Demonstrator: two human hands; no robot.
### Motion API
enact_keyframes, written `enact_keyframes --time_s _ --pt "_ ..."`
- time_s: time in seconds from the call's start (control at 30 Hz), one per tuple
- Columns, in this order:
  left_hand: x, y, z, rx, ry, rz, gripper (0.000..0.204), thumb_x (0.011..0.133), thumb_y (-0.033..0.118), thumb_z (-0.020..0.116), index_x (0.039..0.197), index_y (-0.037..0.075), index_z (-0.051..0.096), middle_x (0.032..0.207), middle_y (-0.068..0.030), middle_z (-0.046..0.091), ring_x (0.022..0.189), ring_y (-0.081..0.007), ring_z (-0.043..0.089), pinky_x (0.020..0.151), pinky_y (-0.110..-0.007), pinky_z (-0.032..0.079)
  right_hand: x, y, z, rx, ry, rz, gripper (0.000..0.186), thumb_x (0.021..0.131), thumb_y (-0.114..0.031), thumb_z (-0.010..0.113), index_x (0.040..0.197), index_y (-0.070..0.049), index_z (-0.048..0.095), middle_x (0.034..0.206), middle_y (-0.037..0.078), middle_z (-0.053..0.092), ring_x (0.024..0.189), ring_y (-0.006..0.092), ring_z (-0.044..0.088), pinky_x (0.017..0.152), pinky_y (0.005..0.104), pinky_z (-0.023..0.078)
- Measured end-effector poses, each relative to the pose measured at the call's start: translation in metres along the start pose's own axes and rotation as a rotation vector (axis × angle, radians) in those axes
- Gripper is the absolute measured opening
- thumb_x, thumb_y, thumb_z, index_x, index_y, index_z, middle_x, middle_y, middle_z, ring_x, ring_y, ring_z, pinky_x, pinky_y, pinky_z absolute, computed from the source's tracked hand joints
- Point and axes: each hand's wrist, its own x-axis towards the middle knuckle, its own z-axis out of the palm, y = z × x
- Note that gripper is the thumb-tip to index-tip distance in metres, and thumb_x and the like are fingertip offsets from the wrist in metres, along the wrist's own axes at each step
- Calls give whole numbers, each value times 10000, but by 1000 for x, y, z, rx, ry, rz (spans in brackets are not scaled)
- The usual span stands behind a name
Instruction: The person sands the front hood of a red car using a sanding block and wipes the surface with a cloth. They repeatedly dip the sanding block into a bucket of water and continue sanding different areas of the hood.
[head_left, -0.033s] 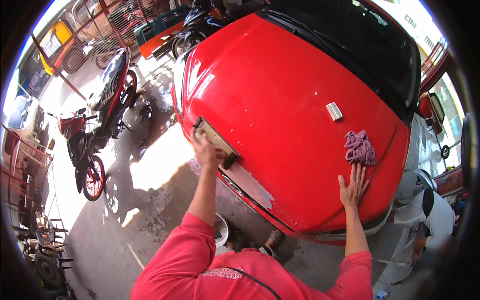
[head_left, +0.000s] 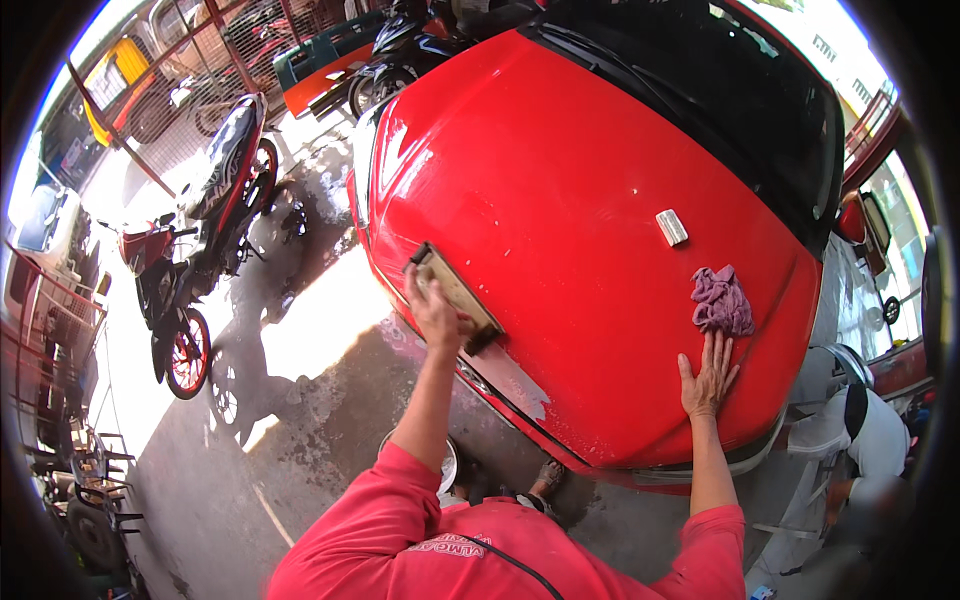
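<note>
**Glossy red metal car hood (head_left: 580, 220) fills the centre**

A red-and-black motorcycle (head_left: 205, 225) stands at left. Left of centre, the left hand (head_left: 437, 315) grips a long, flat tan block with dark ends (head_left: 463, 290), on the hood's front edge. Below it runs a dull pinkish bare patch (head_left: 518, 382). Right of centre, the right hand (head_left: 708, 382) lies open and flat, fingertips touching a crumpled purple cloth (head_left: 722, 300). Above that sits a small white rectangular block (head_left: 671, 228).
</note>
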Motion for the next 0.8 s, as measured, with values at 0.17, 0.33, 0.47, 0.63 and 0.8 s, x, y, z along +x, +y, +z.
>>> enact_keyframes --time_s 0.17,0.33,0.47,0.63,0.8 --pt "12 18 0 110 -71 -38 563 1086 172 529 1634 183 398 1265 -180 674 477 -160 582 426 -300 532 0 14 4 6 30 28 864 1016 -657 535 1708 -201 292 1798 32 214 1662 325 145 1258 748 147" --pt "147 10 -75 -69 224 -92 516 1088 185 467 1595 126 390 992 -136 645 447 -151 536 395 -317 507 10 -17 3 38 5 -17 867 1013 -664 537 1701 -192 300 1790 46 232 1660 338 148 1253 755 158" --pt "20 -1 -7 -132 0 -45 612 1033 91 506 1627 144 367 1067 -121 603 464 -144 523 404 -307 516 4 -2 0 7 7 4 843 1029 -630 532 1707 -192 285 1794 51 219 1659 346 147 1253 752 157" --pt "-9 -17 -12 -51 -138 20 580 1046 86 501 1617 133 408 1217 -135 606 494 -124 541 413 -305 510 4 6 3 -9 11 6 853 1031 -627 528 1715 -193 261 1798 53 206 1662 347 144 1254 742 161" --pt "139 24 -57 -58 168 -56 513 1063 139 480 1573 125 432 795 -38 529 458 -131 511 384 -322 502 7 -7 8 -8 7 -19 853 1031 -624 532 1714 -190 263 1797 53 209 1661 345 148 1255 740 165"
